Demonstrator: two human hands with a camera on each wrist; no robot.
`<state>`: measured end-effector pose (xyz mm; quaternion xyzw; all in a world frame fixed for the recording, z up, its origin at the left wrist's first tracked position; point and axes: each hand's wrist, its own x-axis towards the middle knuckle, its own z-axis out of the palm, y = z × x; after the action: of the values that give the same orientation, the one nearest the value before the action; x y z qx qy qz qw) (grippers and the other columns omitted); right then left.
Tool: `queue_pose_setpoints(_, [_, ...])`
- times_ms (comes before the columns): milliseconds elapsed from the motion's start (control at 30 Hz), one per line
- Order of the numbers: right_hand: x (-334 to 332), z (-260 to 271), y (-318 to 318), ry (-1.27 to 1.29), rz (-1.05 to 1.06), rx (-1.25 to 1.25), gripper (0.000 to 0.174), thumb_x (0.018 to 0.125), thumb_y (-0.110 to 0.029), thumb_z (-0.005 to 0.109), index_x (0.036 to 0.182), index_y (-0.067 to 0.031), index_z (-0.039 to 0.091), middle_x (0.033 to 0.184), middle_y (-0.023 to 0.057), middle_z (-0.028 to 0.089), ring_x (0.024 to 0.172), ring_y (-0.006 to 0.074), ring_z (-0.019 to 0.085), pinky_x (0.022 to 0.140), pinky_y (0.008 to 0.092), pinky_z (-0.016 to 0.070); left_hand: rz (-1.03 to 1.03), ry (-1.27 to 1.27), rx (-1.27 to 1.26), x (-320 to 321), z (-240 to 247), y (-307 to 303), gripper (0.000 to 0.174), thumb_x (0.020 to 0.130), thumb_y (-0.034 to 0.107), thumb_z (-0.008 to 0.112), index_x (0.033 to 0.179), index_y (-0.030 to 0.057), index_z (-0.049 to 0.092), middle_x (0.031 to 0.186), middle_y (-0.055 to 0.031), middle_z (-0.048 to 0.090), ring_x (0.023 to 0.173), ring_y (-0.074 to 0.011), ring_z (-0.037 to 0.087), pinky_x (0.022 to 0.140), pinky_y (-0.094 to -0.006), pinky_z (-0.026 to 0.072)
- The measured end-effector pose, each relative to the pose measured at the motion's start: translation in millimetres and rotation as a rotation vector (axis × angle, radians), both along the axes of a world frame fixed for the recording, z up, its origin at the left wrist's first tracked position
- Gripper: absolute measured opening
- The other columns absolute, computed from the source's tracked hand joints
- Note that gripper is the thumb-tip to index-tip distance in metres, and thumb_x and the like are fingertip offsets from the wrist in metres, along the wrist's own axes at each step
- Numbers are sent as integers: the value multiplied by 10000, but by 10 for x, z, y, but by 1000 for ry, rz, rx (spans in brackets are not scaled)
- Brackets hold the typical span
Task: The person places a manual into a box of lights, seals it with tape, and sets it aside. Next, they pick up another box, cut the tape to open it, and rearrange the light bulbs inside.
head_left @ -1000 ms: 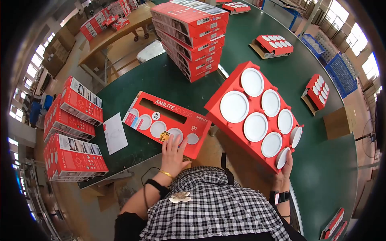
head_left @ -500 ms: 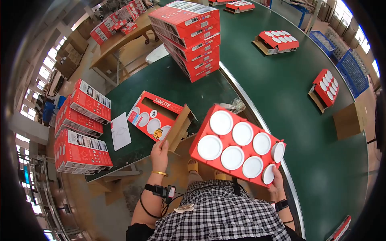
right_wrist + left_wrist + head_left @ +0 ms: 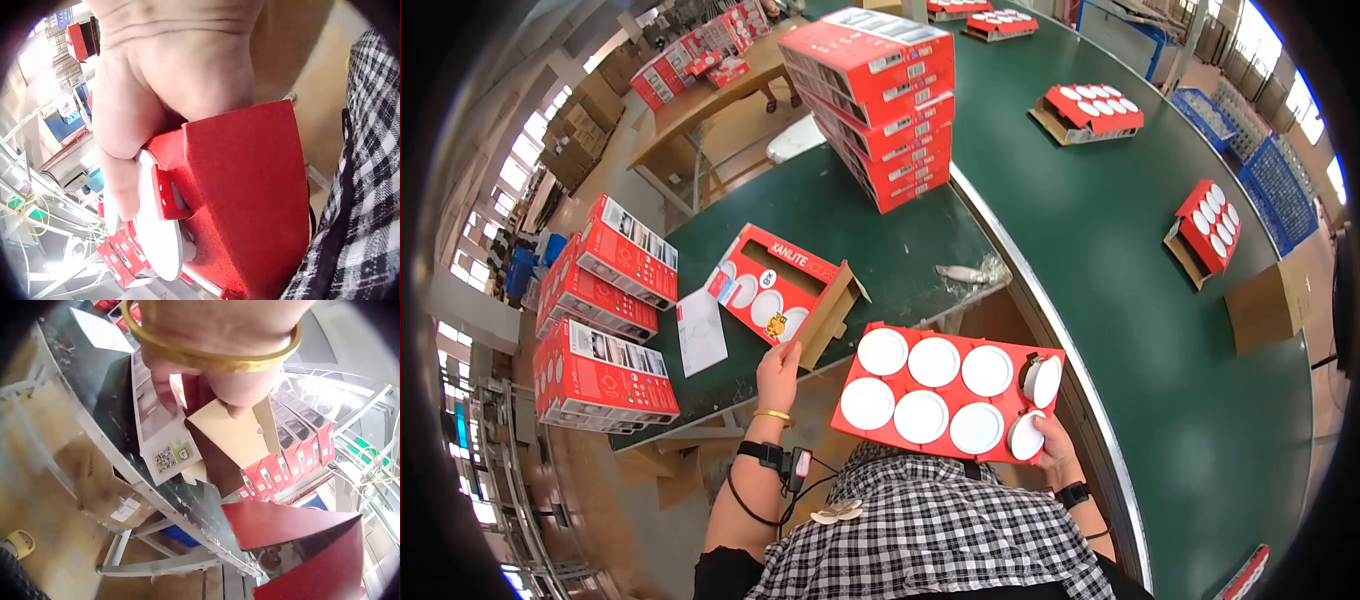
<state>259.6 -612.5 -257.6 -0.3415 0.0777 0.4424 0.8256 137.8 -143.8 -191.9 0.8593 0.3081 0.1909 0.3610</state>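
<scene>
My left hand [image 3: 778,368] grips the near end of a red printed carton [image 3: 792,300] marked XANLITE, lying on the green table. Its brown end flap [image 3: 835,318] stands out; in the left wrist view the thumb presses this cardboard flap [image 3: 240,437] and fingers lie against the side panel. My right hand [image 3: 1055,440] holds a red card tray [image 3: 902,383] by its right end, above my lap. Several white round lights [image 3: 987,371] sit in it; the two at the right end stand tilted. A right finger presses a white disc [image 3: 156,215] in the right wrist view.
A tall stack of red cartons [image 3: 890,120] stands at the back of the table. More cartons [image 3: 605,350] are piled at left beside a white sheet [image 3: 701,332]. To the right, a green conveyor [image 3: 1090,220] carries loaded red trays [image 3: 1205,225] and a brown cardboard piece [image 3: 1268,308].
The tray has swung down and left, now nearly level before me. My left hand has moved from the carton's front face to its near end, and the brown flap has come into view.
</scene>
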Motion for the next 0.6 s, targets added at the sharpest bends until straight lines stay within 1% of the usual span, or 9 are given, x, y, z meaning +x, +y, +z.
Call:
queue_pose_setpoints(67, [89, 99, 136, -36, -8, 2, 755, 815, -171, 791, 1443, -20, 401, 1294, 145, 614, 1113, 270, 666, 921, 419, 595, 4, -17, -7, 31, 63, 103, 358, 992, 261, 609, 1141, -59, 664, 989, -150, 718, 896, -197, 665, 821, -318, 498])
queue_pose_setpoints(133, [126, 235, 313, -59, -8, -1, 784, 802, -175, 800, 1451, -18, 390, 1301, 147, 608, 1117, 272, 664, 918, 418, 596, -34, 6, -65, 27, 264, 127, 355, 992, 257, 608, 1145, -59, 665, 977, -139, 721, 904, -188, 665, 820, -320, 499])
queue_pose_setpoints(200, [161, 265, 447, -57, -4, 7, 817, 794, -179, 808, 1466, -20, 372, 1313, 146, 598, 1124, 274, 659, 922, 418, 595, -37, -3, -90, 14, 419, 147, 355, 991, 248, 608, 1156, -62, 663, 1009, -141, 716, 932, -181, 660, 836, -316, 499])
queue_pose_setpoints(267, [181, 200, 543, -42, 0, 12, 817, 795, -177, 807, 1467, -20, 370, 1315, 147, 597, 1127, 274, 658, 922, 416, 595, -111, -41, -68, -14, 464, 196, 339, 978, 260, 617, 1112, -44, 682, 1030, -201, 698, 950, -326, 668, 847, -373, 503])
queue_pose_setpoints(300, [187, 173, 587, -23, -4, 14, 817, 796, -174, 806, 1469, -20, 368, 1316, 147, 595, 1131, 273, 656, 922, 414, 595, -103, -41, -66, -39, 469, 219, 339, 978, 260, 617, 1112, -44, 682, 1030, -201, 698, 950, -326, 668, 847, -373, 503])
queue_pose_setpoints(367, [204, 150, 658, -24, 12, 24, 815, 797, -173, 805, 1469, -22, 369, 1307, 146, 600, 1122, 270, 660, 918, 409, 596, -152, 23, -25, -108, 471, 270, 337, 971, 260, 628, 1123, -35, 686, 1062, -199, 695, 1004, -330, 656, 884, -382, 500])
queue_pose_setpoints(400, [198, 140, 679, -24, 19, 32, 813, 799, -173, 804, 1470, -24, 369, 1297, 144, 604, 1113, 267, 664, 915, 405, 597, -146, 27, -28, -136, 464, 296, 337, 971, 260, 628, 1123, -35, 686, 1062, -199, 695, 1004, -330, 656, 884, -382, 500])
queue_pose_setpoints(467, [221, 46, 696, -20, 33, 46, 803, 802, -171, 801, 1466, -23, 373, 1280, 140, 612, 1098, 263, 669, 908, 399, 599, -149, 93, -15, -158, 439, 356, 333, 965, 259, 638, 1126, -27, 690, 1088, -200, 693, 1052, -337, 642, 915, -396, 497])
queue_pose_setpoints(600, [271, 120, 781, -42, 42, 44, 768, 811, -164, 792, 1450, -23, 391, 1224, 122, 637, 1047, 251, 684, 891, 388, 604, -179, 95, 73, -204, 354, 453, 325, 961, 255, 645, 1120, -24, 694, 1096, -200, 693, 1064, -344, 636, 921, -403, 497])
